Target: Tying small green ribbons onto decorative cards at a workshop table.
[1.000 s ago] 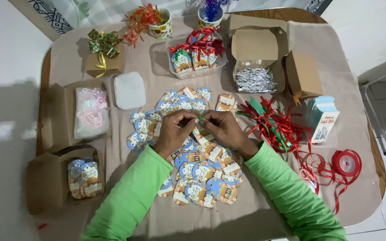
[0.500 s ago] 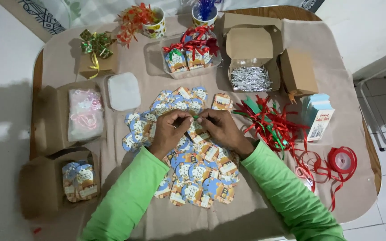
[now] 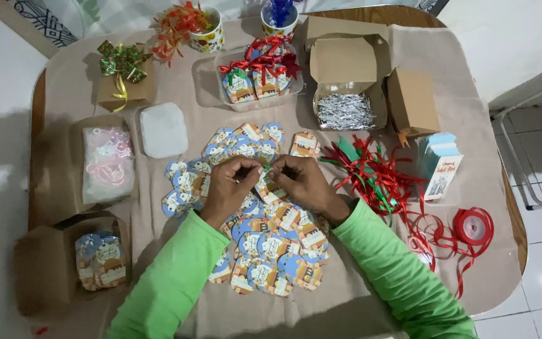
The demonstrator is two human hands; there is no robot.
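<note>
Over the beige cloth (image 3: 490,188) and the spread of printed paper tags (image 3: 271,245), both hands have stayed together. The left hand (image 3: 227,188) and right hand (image 3: 305,182) pinch one tag (image 3: 265,179), probably with a green ribbon bit; the tying continues.

Home craft table (image 3: 472,125) w/ ribbon (image 3: 475,226), tags (image 3: 271,245)

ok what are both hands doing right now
left hand: pinched shut on a small green ribbon piece
right hand: pinched on the same piece
</note>
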